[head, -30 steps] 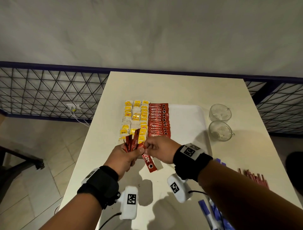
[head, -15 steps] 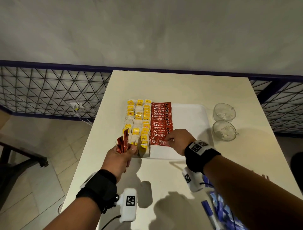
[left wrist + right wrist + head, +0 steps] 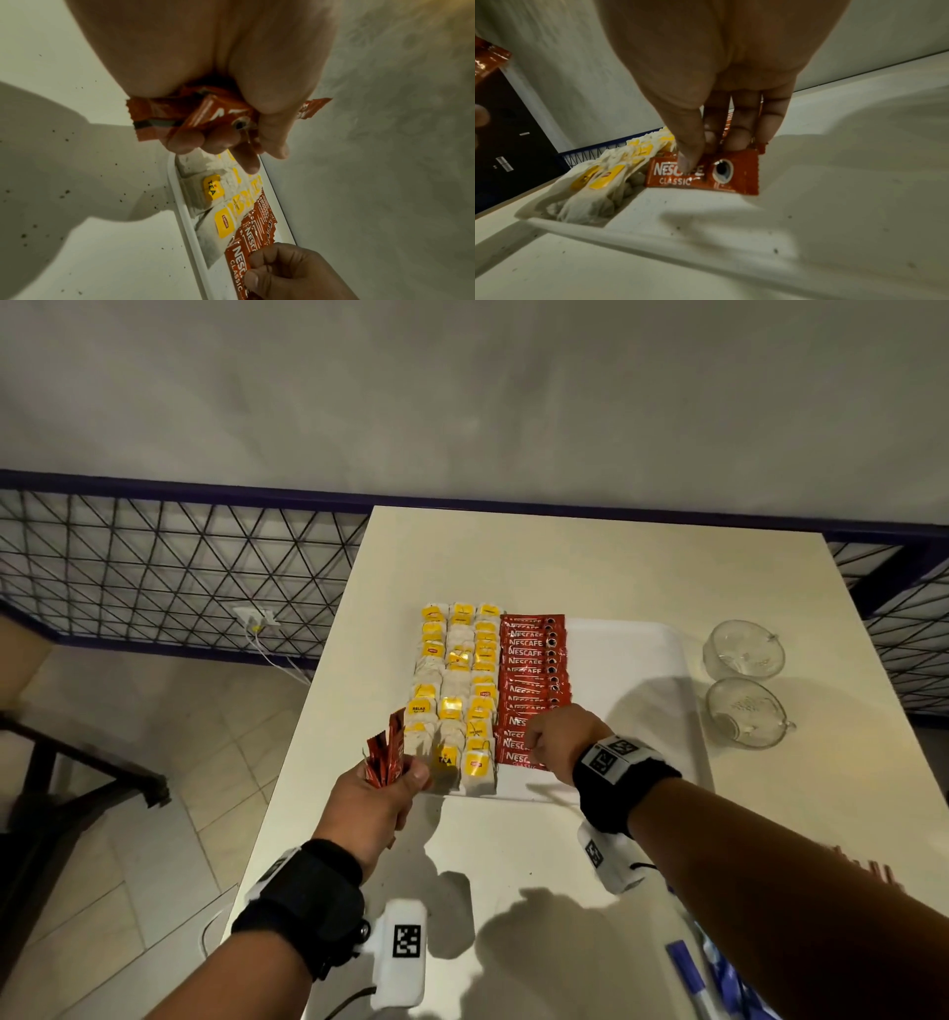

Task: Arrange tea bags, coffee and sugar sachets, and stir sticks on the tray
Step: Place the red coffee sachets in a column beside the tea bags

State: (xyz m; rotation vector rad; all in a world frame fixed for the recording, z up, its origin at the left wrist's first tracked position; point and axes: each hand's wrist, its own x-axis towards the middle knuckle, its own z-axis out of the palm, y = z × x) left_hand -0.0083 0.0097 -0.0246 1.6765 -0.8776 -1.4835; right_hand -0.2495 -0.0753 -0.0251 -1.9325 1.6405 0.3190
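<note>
Head view: last coffee sachet going down at the tray's near edge

I see my right hand (image 3: 557,742) at the near end of the red coffee row (image 3: 534,680), thumb and fingers pinched on the front sachet (image 3: 703,175), which lies flat on the white tray (image 3: 631,660) just beside the tea bags (image 3: 457,690). The tea bags fill the tray's left side in three columns, and the coffee row runs along their right. My left hand (image 3: 375,796) hovers off the tray's near left corner, fingers curled tight round a bunch of spare red sachets (image 3: 386,755) standing upright. Two glass cups (image 3: 744,680) sit near the table's right edge, well apart from the tray. Stir sticks (image 3: 868,865) peek out behind my right forearm.
</note>
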